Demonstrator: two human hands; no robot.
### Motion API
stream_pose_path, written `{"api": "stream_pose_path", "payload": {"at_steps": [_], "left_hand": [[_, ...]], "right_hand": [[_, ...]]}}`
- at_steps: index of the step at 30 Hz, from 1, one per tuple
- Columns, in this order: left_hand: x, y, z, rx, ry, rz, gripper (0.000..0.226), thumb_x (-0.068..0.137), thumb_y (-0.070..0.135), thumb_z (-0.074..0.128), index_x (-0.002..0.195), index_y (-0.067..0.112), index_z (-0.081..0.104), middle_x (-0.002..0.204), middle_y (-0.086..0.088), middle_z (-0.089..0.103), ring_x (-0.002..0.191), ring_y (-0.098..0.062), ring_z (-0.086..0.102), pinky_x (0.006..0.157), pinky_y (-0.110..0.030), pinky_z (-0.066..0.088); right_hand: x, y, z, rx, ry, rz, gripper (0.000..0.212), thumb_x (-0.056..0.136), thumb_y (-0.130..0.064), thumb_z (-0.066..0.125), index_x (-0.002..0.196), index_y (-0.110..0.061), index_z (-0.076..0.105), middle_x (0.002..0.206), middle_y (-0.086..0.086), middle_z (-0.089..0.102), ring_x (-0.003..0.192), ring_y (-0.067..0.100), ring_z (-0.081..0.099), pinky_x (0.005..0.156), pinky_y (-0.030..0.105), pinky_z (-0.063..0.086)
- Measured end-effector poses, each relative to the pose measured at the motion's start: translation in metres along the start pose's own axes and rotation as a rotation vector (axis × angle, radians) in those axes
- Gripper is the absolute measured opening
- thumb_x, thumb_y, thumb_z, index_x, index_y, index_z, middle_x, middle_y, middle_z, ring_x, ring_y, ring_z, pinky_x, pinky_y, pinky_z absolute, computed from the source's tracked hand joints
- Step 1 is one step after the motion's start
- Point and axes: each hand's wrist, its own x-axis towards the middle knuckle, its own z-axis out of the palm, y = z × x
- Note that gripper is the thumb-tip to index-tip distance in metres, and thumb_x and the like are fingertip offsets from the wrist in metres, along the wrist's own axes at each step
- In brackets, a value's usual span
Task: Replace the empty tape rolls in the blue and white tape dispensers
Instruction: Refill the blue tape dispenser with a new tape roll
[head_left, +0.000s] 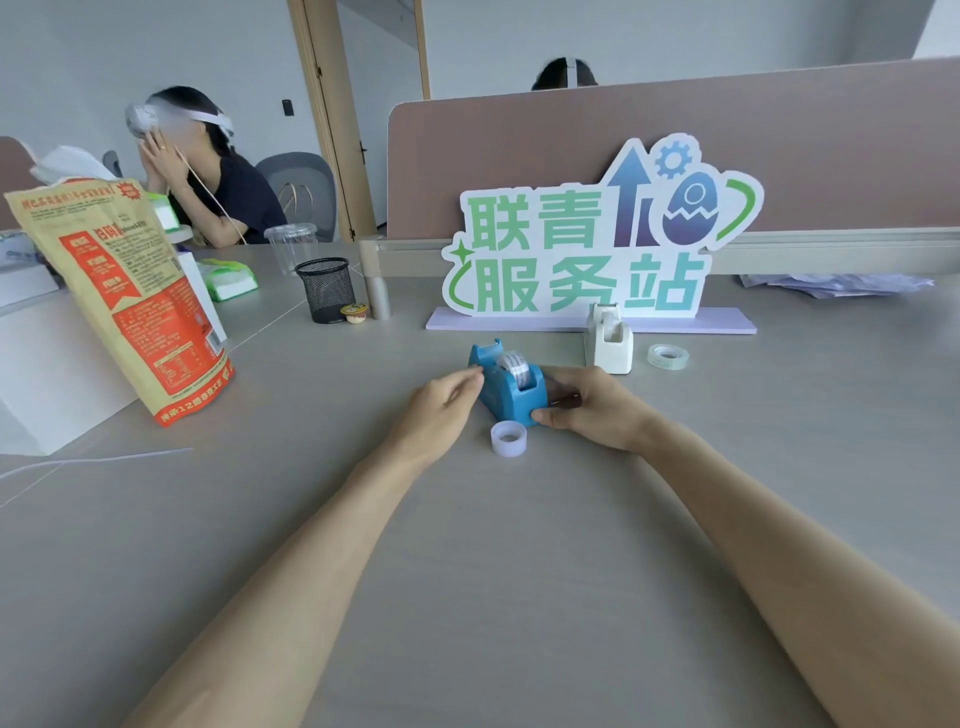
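The blue tape dispenser (509, 392) stands on the grey table with a clear tape roll (514, 364) seated in its slot. My right hand (587, 405) grips the dispenser's near right end. My left hand (441, 405) has its fingertips pinched at the dispenser's left side, below the cutter; whether they hold the tape end I cannot tell. An empty pale core (508, 439) lies on the table just in front of the dispenser. Farther back right stands the white dispenser (610, 345), and a full clear tape roll (668, 357) lies flat beside it.
A sign with green characters (582, 254) stands on a lilac base behind the dispensers. A black mesh pen cup (326, 290) and a small cup sit at back left. An orange paper bag (119, 291) leans at the left. A person sits at the far left.
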Motion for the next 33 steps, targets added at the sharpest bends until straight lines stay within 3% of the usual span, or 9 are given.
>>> {"api": "stream_pose_path", "payload": {"at_steps": [2, 5, 10, 13, 17, 22, 25, 31, 33], "left_hand": [[0.003, -0.001, 0.000, -0.035, -0.096, -0.026, 0.044, 0.097, 0.045, 0.044, 0.137, 0.029, 0.050, 0.139, 0.017, 0.052, 0.129, 0.000, 0.045, 0.106, -0.017, 0.031], [0.010, -0.003, 0.002, -0.068, -0.178, -0.021, 0.029, 0.090, 0.040, 0.060, 0.116, 0.047, 0.049, 0.109, 0.033, 0.060, 0.104, 0.016, 0.054, 0.090, -0.009, 0.039], [0.035, -0.015, 0.005, -0.054, -0.117, 0.037, 0.044, 0.085, 0.026, 0.068, 0.127, 0.026, 0.056, 0.120, 0.012, 0.067, 0.109, -0.002, 0.063, 0.100, -0.029, 0.047], [0.049, -0.019, 0.005, -0.020, -0.082, 0.014, 0.041, 0.089, 0.022, 0.062, 0.130, 0.023, 0.056, 0.125, 0.008, 0.066, 0.112, -0.008, 0.062, 0.099, -0.029, 0.047], [0.078, -0.031, 0.008, 0.111, -0.064, -0.013, 0.042, 0.090, 0.033, 0.057, 0.132, 0.032, 0.051, 0.123, 0.007, 0.066, 0.111, -0.017, 0.061, 0.098, -0.039, 0.048], [0.114, -0.045, 0.015, 0.169, -0.042, -0.049, 0.036, 0.092, 0.037, 0.052, 0.127, 0.029, 0.053, 0.120, 0.004, 0.067, 0.108, -0.024, 0.061, 0.096, -0.043, 0.048], [0.128, -0.050, 0.019, 0.219, -0.022, -0.064, 0.036, 0.095, 0.037, 0.049, 0.130, 0.028, 0.050, 0.121, 0.001, 0.066, 0.106, -0.028, 0.060, 0.092, -0.040, 0.048], [0.126, -0.047, 0.019, 0.364, -0.009, -0.087, 0.041, 0.096, 0.039, 0.044, 0.133, 0.022, 0.044, 0.123, -0.007, 0.064, 0.107, -0.034, 0.058, 0.092, -0.043, 0.047], [0.120, -0.044, 0.018, 0.421, -0.018, -0.090, 0.038, 0.096, 0.036, 0.044, 0.129, 0.017, 0.045, 0.125, -0.010, 0.062, 0.110, -0.035, 0.057, 0.093, -0.045, 0.046]], "right_hand": [[0.003, 0.003, 0.001, -0.043, 0.035, -0.017, 0.046, 0.083, -0.010, 0.071, 0.126, -0.022, 0.063, 0.108, -0.002, 0.074, 0.102, 0.013, 0.068, 0.095, 0.027, 0.051], [0.009, 0.003, 0.005, -0.121, 0.126, 0.011, 0.036, 0.080, -0.020, 0.075, 0.115, -0.026, 0.070, 0.103, -0.007, 0.074, 0.094, 0.016, 0.066, 0.090, 0.028, 0.051], [0.034, 0.006, 0.016, -0.275, 0.174, 0.038, 0.035, 0.085, -0.034, 0.068, 0.119, -0.026, 0.066, 0.101, -0.003, 0.071, 0.078, 0.016, 0.053, 0.074, 0.025, 0.041], [0.053, 0.009, 0.021, -0.415, 0.179, 0.066, 0.035, 0.088, -0.042, 0.060, 0.118, -0.023, 0.064, 0.103, -0.001, 0.070, 0.086, 0.022, 0.056, 0.076, 0.033, 0.047], [0.076, 0.018, 0.022, -0.548, 0.163, 0.027, 0.036, 0.091, -0.045, 0.054, 0.104, -0.012, 0.060, 0.091, 0.002, 0.062, 0.098, 0.027, 0.054, 0.072, 0.035, 0.043], [0.106, 0.029, 0.020, -0.586, 0.158, -0.013, 0.034, 0.093, -0.044, 0.052, 0.094, -0.010, 0.053, 0.096, 0.009, 0.064, 0.101, 0.030, 0.052, 0.079, 0.038, 0.044], [0.117, 0.034, 0.020, -0.585, 0.176, -0.018, 0.029, 0.092, -0.043, 0.053, 0.088, -0.015, 0.047, 0.101, 0.011, 0.064, 0.101, 0.031, 0.054, 0.075, 0.035, 0.041], [0.117, 0.031, 0.022, -0.570, 0.179, 0.013, 0.037, 0.094, -0.042, 0.052, 0.108, -0.008, 0.054, 0.110, 0.013, 0.065, 0.107, 0.034, 0.051, 0.084, 0.038, 0.042], [0.112, 0.028, 0.022, -0.570, 0.151, 0.029, 0.034, 0.096, -0.040, 0.049, 0.108, -0.008, 0.053, 0.104, 0.014, 0.066, 0.107, 0.034, 0.048, 0.088, 0.040, 0.041]]}}
